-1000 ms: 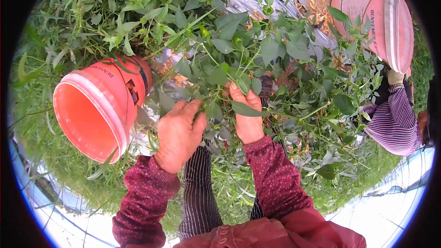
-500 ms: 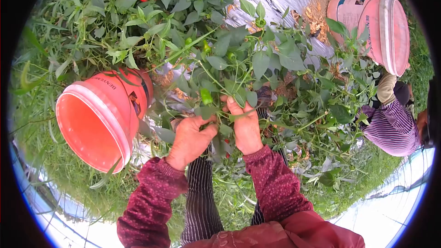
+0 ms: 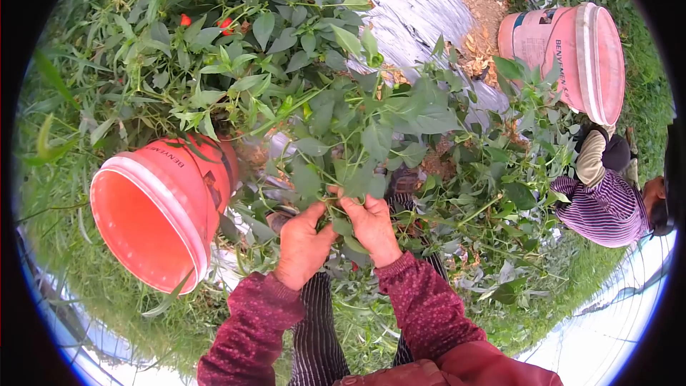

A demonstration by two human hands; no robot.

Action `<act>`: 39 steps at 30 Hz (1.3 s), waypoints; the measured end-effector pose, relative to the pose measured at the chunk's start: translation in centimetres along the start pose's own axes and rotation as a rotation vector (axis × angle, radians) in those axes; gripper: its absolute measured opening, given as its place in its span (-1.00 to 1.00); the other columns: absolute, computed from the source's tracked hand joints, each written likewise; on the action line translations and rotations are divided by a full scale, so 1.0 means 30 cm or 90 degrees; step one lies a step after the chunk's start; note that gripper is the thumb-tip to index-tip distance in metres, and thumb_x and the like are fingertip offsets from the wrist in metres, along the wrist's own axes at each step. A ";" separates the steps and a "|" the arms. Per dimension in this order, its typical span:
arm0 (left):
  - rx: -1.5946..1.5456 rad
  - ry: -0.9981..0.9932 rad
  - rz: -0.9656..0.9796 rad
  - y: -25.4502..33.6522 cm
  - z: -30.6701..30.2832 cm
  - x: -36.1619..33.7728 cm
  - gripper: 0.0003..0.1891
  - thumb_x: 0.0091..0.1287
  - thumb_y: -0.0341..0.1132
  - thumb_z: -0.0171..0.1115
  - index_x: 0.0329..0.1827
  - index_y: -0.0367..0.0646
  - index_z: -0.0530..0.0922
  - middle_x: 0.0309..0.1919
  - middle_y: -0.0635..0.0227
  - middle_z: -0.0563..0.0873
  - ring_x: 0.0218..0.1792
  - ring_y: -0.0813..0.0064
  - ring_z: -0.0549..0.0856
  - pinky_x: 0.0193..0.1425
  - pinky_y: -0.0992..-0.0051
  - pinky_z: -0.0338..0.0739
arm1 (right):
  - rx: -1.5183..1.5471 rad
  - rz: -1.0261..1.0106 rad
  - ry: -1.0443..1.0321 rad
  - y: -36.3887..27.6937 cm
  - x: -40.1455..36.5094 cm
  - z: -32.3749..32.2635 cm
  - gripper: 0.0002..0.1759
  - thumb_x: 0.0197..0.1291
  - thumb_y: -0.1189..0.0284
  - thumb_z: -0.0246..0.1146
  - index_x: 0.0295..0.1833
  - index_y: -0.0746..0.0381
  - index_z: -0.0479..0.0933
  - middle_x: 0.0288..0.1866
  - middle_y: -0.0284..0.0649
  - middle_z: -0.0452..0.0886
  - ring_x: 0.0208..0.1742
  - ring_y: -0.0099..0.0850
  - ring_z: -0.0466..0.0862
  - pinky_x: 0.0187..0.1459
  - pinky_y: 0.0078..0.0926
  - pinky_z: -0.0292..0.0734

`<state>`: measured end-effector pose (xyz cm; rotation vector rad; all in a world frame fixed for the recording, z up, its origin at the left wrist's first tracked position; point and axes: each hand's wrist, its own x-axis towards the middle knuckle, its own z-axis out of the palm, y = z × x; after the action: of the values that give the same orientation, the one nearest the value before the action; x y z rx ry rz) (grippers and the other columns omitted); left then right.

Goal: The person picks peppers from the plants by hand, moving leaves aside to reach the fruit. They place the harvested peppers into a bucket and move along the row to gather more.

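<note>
Both my hands are at the middle of the view, close together among the leaves of a green pepper plant point(image 3: 379, 136). My left hand point(image 3: 304, 244) has its fingers closed at the plant's lower stems; what is between them is too small to name. Close beside it, my right hand point(image 3: 370, 227) is closed too, thumb and fingers pressed together just under the leaves, its fingertips partly hidden by foliage. A pink-red bucket point(image 3: 153, 211) lies tilted to the left of my hands, its open mouth facing me.
Red peppers point(image 3: 226, 26) hang in the plants at the upper left. Silvery plastic sheeting point(image 3: 414, 11) covers ground at the top. Another pink bucket point(image 3: 564, 57) stands at the upper right, beside a person in a striped top point(image 3: 607, 207). Grass borders both sides.
My hands have drawn slightly closer together and lower, and the plant's leaves have shifted down with them. The green pepper near my fingers is no longer visible. More of the other person shows.
</note>
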<state>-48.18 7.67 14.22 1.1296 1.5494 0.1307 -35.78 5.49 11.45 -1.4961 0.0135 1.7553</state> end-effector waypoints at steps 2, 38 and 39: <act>0.008 -0.017 0.022 0.017 -0.024 -0.004 -0.77 0.07 -0.50 0.27 -0.17 -0.30 0.57 -0.40 0.21 0.67 -0.38 0.49 0.64 -0.23 0.46 0.53 | -0.064 -0.011 0.007 0.008 -0.002 0.014 -0.79 0.28 0.51 0.20 0.02 0.28 0.56 -0.13 -0.46 0.62 -0.16 -0.69 0.51 -0.13 -0.65 0.46; 0.589 0.165 0.030 0.054 -0.659 -0.225 -0.81 0.03 -0.40 0.35 -0.31 -0.15 0.53 -0.47 0.23 0.61 -0.47 0.28 0.66 -0.42 0.35 0.50 | -0.701 -0.274 -0.366 0.017 -0.068 0.109 -0.58 -0.04 0.06 0.34 -0.10 0.05 0.66 0.01 -0.25 0.62 0.03 -0.26 0.53 0.10 -0.25 0.27; 0.624 0.234 -0.008 0.013 -0.714 -0.241 -0.82 0.06 -0.39 0.34 -0.30 -0.15 0.53 -0.45 0.25 0.64 -0.46 0.28 0.67 -0.42 0.36 0.51 | -0.701 -0.297 -0.369 0.022 -0.065 0.111 -0.56 -0.06 0.04 0.35 -0.11 0.06 0.66 0.03 -0.25 0.61 0.03 -0.28 0.53 0.07 -0.25 0.28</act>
<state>-66.19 13.05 26.77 1.9244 2.0103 -0.5145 -38.95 5.60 13.74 -1.3879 -1.6745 1.7694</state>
